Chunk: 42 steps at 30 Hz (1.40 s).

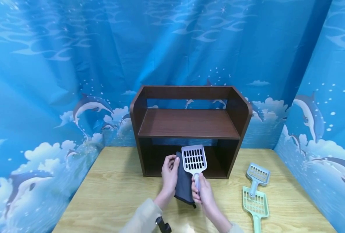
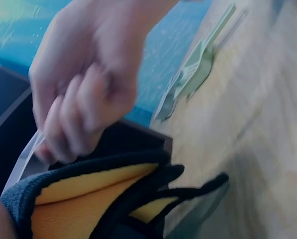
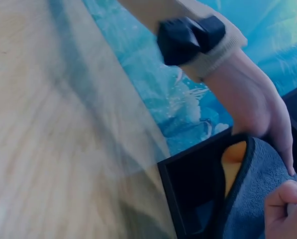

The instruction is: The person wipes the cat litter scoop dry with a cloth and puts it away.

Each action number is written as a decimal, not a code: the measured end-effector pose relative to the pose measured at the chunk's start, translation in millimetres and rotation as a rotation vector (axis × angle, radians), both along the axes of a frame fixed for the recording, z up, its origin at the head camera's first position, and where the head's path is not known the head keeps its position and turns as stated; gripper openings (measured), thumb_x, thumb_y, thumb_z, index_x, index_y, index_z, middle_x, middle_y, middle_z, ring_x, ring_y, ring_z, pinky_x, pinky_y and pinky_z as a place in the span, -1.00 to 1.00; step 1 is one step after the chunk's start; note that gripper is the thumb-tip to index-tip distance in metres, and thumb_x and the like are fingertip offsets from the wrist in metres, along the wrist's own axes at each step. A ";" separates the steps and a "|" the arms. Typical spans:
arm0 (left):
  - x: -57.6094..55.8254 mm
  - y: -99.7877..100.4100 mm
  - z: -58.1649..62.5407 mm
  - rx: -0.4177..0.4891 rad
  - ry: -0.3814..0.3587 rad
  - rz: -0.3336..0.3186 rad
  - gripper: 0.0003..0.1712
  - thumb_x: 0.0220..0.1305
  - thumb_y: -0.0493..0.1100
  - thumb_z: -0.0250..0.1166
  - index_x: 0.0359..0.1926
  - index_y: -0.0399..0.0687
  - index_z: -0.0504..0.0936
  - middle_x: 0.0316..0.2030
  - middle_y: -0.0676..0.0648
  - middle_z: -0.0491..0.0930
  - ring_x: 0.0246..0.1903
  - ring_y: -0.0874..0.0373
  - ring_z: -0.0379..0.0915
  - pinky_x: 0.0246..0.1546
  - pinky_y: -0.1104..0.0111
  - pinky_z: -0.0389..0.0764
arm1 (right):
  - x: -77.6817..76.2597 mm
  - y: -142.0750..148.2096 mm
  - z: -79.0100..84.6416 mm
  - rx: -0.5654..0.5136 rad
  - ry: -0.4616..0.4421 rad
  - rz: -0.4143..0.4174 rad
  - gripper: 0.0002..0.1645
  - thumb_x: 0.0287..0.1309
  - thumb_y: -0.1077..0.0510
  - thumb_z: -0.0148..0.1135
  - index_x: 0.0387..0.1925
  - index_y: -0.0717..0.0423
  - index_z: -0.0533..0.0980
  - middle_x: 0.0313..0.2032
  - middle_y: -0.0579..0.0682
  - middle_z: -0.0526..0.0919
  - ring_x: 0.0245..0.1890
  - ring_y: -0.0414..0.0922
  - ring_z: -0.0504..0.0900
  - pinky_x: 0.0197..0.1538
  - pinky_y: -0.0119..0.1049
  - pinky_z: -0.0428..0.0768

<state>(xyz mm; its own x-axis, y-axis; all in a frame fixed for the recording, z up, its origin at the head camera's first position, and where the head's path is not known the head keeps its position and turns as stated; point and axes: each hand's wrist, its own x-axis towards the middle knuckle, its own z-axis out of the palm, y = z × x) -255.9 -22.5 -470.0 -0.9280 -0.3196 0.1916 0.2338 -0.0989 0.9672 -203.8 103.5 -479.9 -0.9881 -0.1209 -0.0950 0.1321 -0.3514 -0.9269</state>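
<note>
My left hand [image 1: 170,174] pinches the upper left edge of a folded dark grey cloth [image 1: 183,186]; its orange inner side [image 2: 98,199] shows in the left wrist view. In my right hand [image 1: 205,194] is the handle of a pale lavender litter scoop [image 1: 193,155], its slotted head up and lying over the cloth's right side in the head view. Whether scoop and cloth touch cannot be told. In the right wrist view, the cloth [image 3: 255,184] bulges between the left hand [image 3: 252,99] and the right hand [image 3: 290,214], which is cut off by the frame.
A dark brown two-tier shelf [image 1: 189,123] stands on the wooden table [image 1: 111,194] just beyond both hands. At the right, a blue litter scoop [image 1: 253,185] overlaps a green litter scoop [image 1: 257,221]. A dolphin-print curtain [image 1: 73,81] hangs behind and at the sides.
</note>
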 end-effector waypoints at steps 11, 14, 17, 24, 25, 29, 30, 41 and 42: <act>4.8 2.3 -4.3 -0.006 -0.016 -0.041 -0.78 0.46 -0.20 0.23 0.03 -0.20 0.57 -0.12 -0.20 0.68 -0.18 0.19 0.52 -0.13 0.45 0.44 | 0.3 3.8 -4.2 0.016 0.002 -0.018 -0.50 0.62 -0.18 -0.43 -0.22 0.07 0.30 -0.65 -0.22 0.22 -0.78 -0.40 0.12 -0.71 -0.54 0.08; 8.7 3.8 -5.8 0.009 -0.018 -0.060 -0.78 0.46 -0.19 0.23 0.03 -0.17 0.57 -0.11 -0.19 0.68 -0.16 0.17 0.52 -0.11 0.44 0.45 | -3.7 7.1 -3.7 0.025 0.011 -0.015 -0.51 0.63 -0.16 -0.44 -0.23 0.06 0.30 -0.65 -0.22 0.21 -0.78 -0.40 0.11 -0.71 -0.54 0.08; 7.6 0.9 -5.8 0.028 -0.014 -0.053 -0.78 0.46 -0.19 0.23 0.04 -0.18 0.57 -0.10 -0.20 0.67 -0.17 0.17 0.51 -0.15 0.45 0.46 | -4.9 10.3 -2.6 0.057 0.012 0.008 -0.50 0.64 -0.13 -0.44 -0.25 0.08 0.30 -0.66 -0.21 0.19 -0.79 -0.40 0.11 -0.71 -0.53 0.06; -7.1 -21.4 2.7 -0.010 -0.028 -0.049 -0.75 0.51 -0.19 0.17 0.06 -0.27 0.56 -0.09 -0.23 0.69 -0.17 0.23 0.54 -0.16 0.48 0.50 | 0.8 23.4 0.4 0.214 0.000 0.124 -0.46 0.63 -0.15 -0.33 -0.32 0.15 0.34 -0.68 -0.20 0.21 -0.81 -0.38 0.08 -0.72 -0.51 0.04; -9.3 -25.4 3.7 -0.010 -0.038 -0.076 -0.74 0.50 -0.19 0.18 0.06 -0.28 0.57 -0.10 -0.22 0.70 -0.18 0.24 0.55 -0.16 0.48 0.50 | 1.7 25.7 1.2 0.238 0.006 0.144 -0.46 0.63 -0.14 -0.33 -0.32 0.16 0.34 -0.68 -0.19 0.21 -0.81 -0.37 0.08 -0.72 -0.51 0.04; -17.1 -40.9 6.9 -0.017 -0.102 -0.220 -0.67 0.47 -0.14 0.22 0.09 -0.29 0.59 -0.17 -0.10 0.72 -0.25 0.30 0.57 -0.18 0.49 0.51 | 2.5 34.8 4.2 0.309 0.035 0.219 -0.46 0.63 -0.14 -0.33 -0.33 0.15 0.33 -0.69 -0.19 0.21 -0.82 -0.38 0.06 -0.72 -0.51 0.04; -19.0 -44.5 7.7 -0.016 -0.122 -0.257 -0.65 0.45 -0.12 0.24 0.10 -0.28 0.60 -0.19 -0.06 0.72 -0.27 0.31 0.56 -0.19 0.49 0.51 | 2.3 36.9 4.7 0.318 0.041 0.231 -0.46 0.63 -0.14 -0.32 -0.33 0.14 0.34 -0.70 -0.20 0.20 -0.82 -0.38 0.06 -0.73 -0.51 0.04; -32.9 -59.9 18.0 -0.114 -0.229 -0.432 -0.58 0.42 -0.02 0.28 0.15 -0.19 0.59 -0.15 -0.04 0.68 -0.26 0.23 0.55 -0.20 0.40 0.52 | 5.3 46.4 1.1 0.452 0.067 0.375 -0.47 0.60 -0.16 -0.22 -0.35 0.13 0.42 -0.69 -0.21 0.26 -0.79 -0.36 0.10 -0.71 -0.50 0.08; -32.9 -59.5 18.4 -0.125 -0.231 -0.436 -0.56 0.43 -0.01 0.27 0.16 -0.20 0.59 -0.14 -0.03 0.68 -0.26 0.24 0.55 -0.20 0.40 0.52 | 6.0 46.1 0.9 0.459 0.072 0.371 -0.46 0.60 -0.15 -0.22 -0.34 0.15 0.42 -0.69 -0.20 0.27 -0.79 -0.36 0.10 -0.70 -0.50 0.08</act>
